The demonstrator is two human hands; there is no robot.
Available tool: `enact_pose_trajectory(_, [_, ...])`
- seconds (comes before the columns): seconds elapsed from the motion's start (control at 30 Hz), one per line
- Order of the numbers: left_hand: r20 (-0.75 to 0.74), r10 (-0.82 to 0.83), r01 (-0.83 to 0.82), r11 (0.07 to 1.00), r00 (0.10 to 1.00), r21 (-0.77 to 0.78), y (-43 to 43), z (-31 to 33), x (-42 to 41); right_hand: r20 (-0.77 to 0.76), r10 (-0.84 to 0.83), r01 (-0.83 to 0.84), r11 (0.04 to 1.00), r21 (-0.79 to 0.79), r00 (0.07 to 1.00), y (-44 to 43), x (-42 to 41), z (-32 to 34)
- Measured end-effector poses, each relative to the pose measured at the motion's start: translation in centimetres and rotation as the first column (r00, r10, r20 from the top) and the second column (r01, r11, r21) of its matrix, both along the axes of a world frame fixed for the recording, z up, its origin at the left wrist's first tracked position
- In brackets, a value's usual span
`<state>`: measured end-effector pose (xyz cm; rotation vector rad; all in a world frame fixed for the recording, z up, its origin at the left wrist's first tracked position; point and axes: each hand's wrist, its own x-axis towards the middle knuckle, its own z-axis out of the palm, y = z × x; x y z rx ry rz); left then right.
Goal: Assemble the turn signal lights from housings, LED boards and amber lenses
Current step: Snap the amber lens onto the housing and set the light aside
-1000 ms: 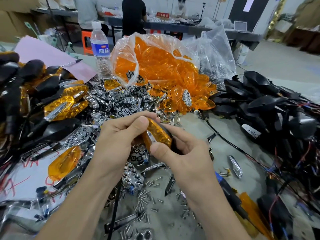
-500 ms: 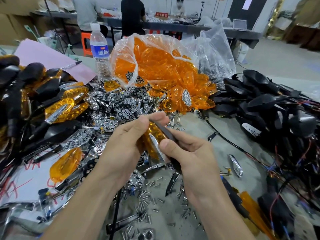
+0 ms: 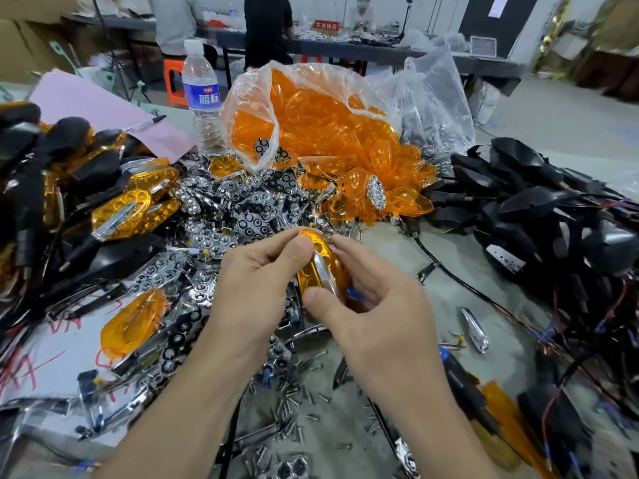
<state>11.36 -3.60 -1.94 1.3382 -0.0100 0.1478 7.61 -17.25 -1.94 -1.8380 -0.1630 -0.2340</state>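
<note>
Both hands hold one turn signal light (image 3: 320, 267) with an amber lens and a chrome strip down its face, above the middle of the table. My left hand (image 3: 257, 288) pinches its top end between thumb and fingers. My right hand (image 3: 377, 305) grips its lower end and right side. A clear bag of amber lenses (image 3: 311, 133) spills open behind. Chrome LED reflector boards (image 3: 242, 209) lie heaped in front of it. Black housings with wires (image 3: 539, 216) pile up on the right. Finished lights (image 3: 124, 209) lie at the left.
A water bottle (image 3: 202, 98) stands behind the chrome heap, beside a pink sheet with a pen (image 3: 103, 108). Loose screws (image 3: 294, 402) scatter near the front edge. A chrome trim piece (image 3: 475, 328) and a screwdriver (image 3: 463, 385) lie to the right. People work at a far table.
The light has been turned in my hands, from lying across to standing nearly upright with its chrome strip facing me. My right thumb moved to its lower end.
</note>
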Motion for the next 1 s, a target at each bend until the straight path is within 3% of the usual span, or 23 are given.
enact_pose_trajectory(0.13, [-0.055,-0.023,0.026,0.998,0.998,0.065,0.2,-0.3,0.1,0.024,-0.050,0.051,0.996,-0.070,0.998,0.5,-0.2,-0.5])
enact_pose_trajectory(0.27, [-0.152,-0.387,0.385,0.922,0.909,-0.041,1.5,-0.1,0.1,0.057,-0.071,0.073,0.997,-0.031,0.996,0.1,-0.2,0.0])
enact_pose_trajectory(0.33, [-0.139,-0.459,0.446,0.887,0.877,-0.119,1.6,0.0,0.1,0.037,-0.079,0.081,0.996,-0.037,0.996,0.1,-0.1,0.0])
enact_pose_trajectory(0.57, [-0.112,-0.350,0.342,0.936,0.930,-0.082,1.4,-0.4,0.3,0.011,-0.152,0.150,0.958,-0.243,0.988,0.2,-0.7,0.2])
enact_pose_trajectory(1.0, [-0.048,-0.261,0.261,0.965,0.964,-0.008,0.6,-0.5,-0.3,0.026,-0.160,0.159,0.919,-0.360,0.987,0.2,-0.8,1.3])
